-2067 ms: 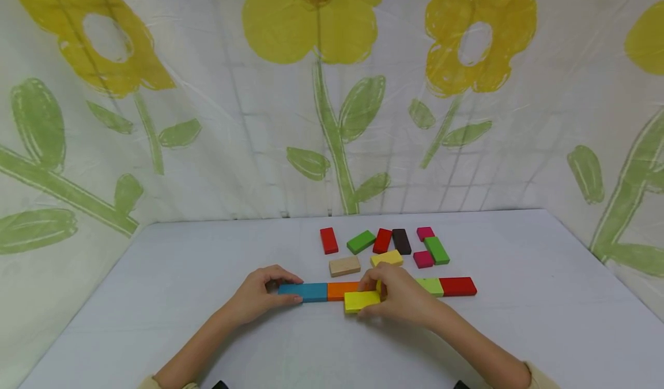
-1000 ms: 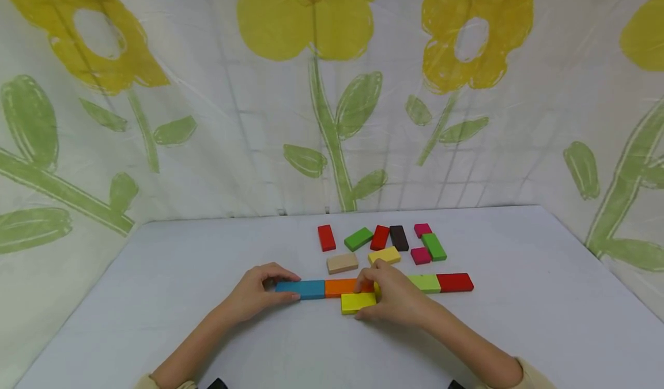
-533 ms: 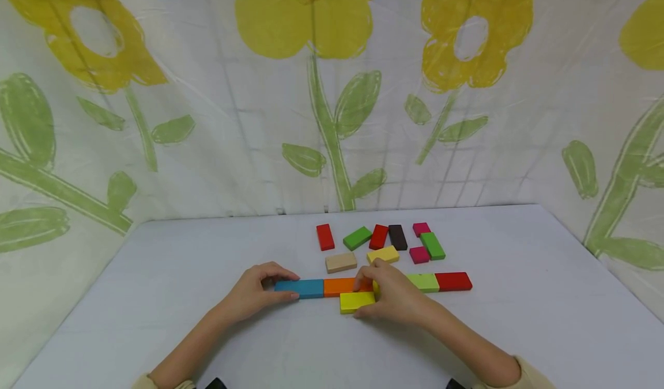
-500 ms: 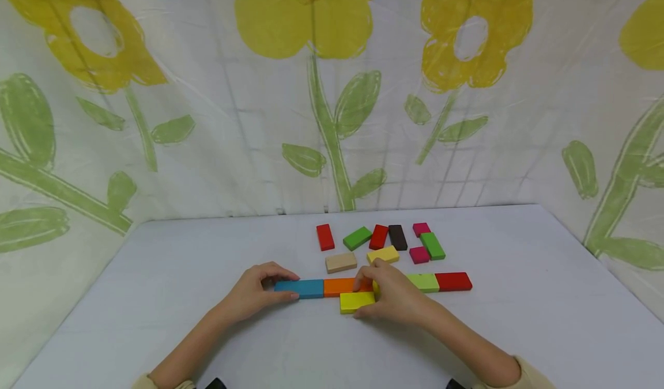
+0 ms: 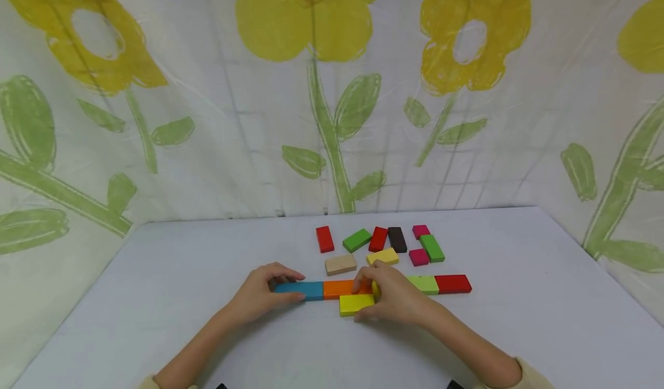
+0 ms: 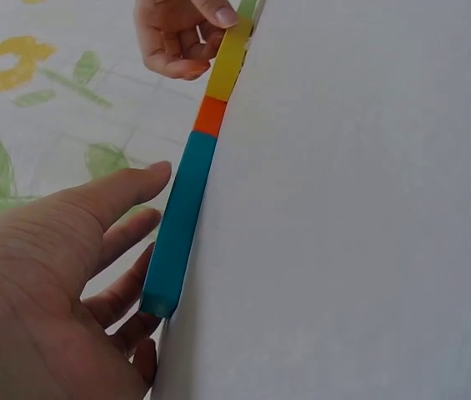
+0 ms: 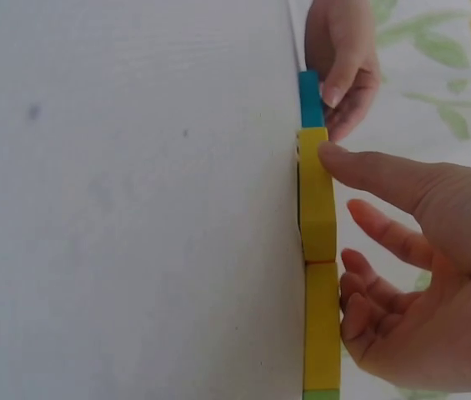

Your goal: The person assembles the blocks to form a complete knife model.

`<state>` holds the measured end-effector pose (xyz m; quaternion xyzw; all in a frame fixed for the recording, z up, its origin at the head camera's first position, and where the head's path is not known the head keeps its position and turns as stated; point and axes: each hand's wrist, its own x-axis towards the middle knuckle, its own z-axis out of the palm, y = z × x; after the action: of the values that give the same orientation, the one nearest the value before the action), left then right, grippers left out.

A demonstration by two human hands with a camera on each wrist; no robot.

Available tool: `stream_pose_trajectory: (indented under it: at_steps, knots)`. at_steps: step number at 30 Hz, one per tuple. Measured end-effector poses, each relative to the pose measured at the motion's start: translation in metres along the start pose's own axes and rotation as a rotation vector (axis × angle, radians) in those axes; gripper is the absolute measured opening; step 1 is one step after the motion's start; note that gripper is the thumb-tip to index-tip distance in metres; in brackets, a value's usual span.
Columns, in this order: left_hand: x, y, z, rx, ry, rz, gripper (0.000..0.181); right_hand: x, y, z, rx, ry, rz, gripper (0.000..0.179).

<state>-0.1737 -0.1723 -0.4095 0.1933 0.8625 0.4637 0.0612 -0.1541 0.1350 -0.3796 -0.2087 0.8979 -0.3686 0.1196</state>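
A row of flat blocks lies on the white table. Its blue block (image 5: 306, 290) is at the left end, joined by an orange block (image 5: 337, 289). My left hand (image 5: 261, 294) stands around the blue block's left end; in the left wrist view its thumb (image 6: 147, 182) is straight and just off the block. A bright yellow block (image 5: 355, 304) lies in front of the orange one. My right hand (image 5: 396, 297) reaches over it, thumb (image 7: 339, 162) touching its upper edge, other fingers loosely bent above. This hand hides part of the row in the head view.
Right of the hand the row goes on with a light green block (image 5: 426, 284) and a red block (image 5: 453, 283). Behind lie a wooden block (image 5: 340, 264), a pale yellow block (image 5: 383, 256), a black block (image 5: 397, 240) and several others. A flowered curtain (image 5: 259, 118) hangs behind.
My left hand's fingertips have shifted slightly right over the blue block. The right hand and the bright yellow block stay in place; the head view has tilted a little.
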Motion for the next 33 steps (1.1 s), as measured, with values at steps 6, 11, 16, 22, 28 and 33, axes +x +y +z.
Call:
stream_pose_trajectory:
  at_steps: [6,11,16,22,28,33]
  knots:
    - [0.002,0.009,0.014,-0.007,0.074,-0.092,0.027,0.003,0.002,-0.002,0.031,-0.013,-0.015,0.035]
    - [0.003,0.016,0.023,-0.033,0.12,-0.176,0.024,0.002,0.002,-0.004,0.036,-0.013,-0.024,0.035]
    - [0.002,0.017,0.028,-0.03,0.139,-0.213,0.023,0.002,0.005,-0.01,0.047,0.003,-0.041,0.031]
    - [0.002,0.016,0.03,-0.017,0.148,-0.206,0.024,0.001,0.012,-0.025,0.06,0.061,-0.084,0.027]
    - [0.002,0.014,0.031,-0.016,0.156,-0.197,0.022,-0.001,0.021,-0.048,0.054,0.149,-0.105,0.028]
    - [0.002,0.014,0.031,-0.022,0.157,-0.195,0.022,-0.003,0.028,-0.067,-0.001,0.259,-0.078,0.029]
